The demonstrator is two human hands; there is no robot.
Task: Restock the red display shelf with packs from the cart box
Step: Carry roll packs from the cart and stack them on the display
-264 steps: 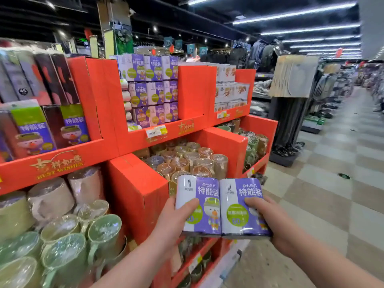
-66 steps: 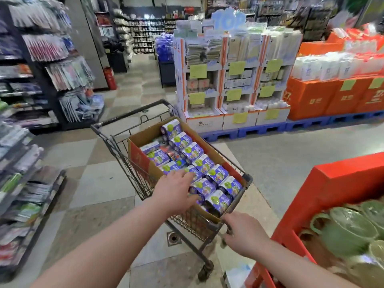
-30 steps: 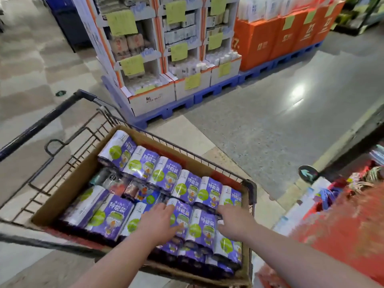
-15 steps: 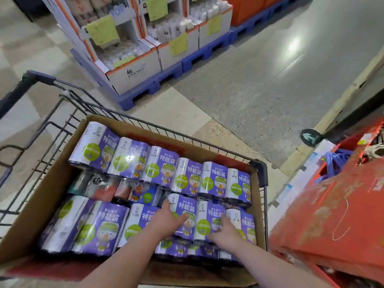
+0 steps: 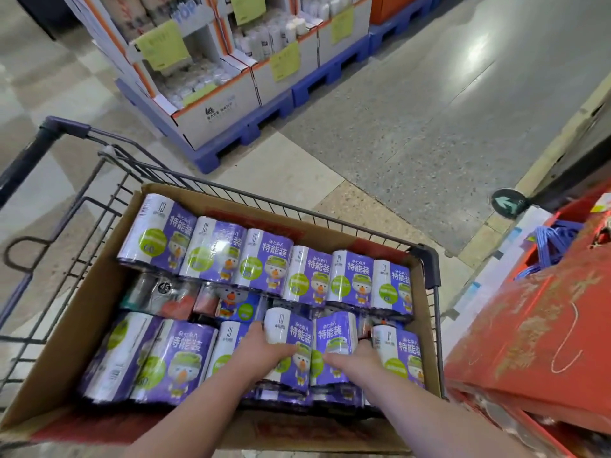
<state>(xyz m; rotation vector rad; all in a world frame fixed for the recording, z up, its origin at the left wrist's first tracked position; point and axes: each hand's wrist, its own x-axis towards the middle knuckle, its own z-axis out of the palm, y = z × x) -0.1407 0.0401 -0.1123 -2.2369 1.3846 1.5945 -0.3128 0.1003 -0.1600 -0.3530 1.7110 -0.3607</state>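
Even, bright overhead lighting is recorded. Glare is noted on the floor [image 5: 476,51]. Wide-angle bending and slight blur are observed at the edges.

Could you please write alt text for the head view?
The left hand and right hand grip two purple packs in a cardboard box full of them, inside a shopping cart; a red display shelf stands at right.
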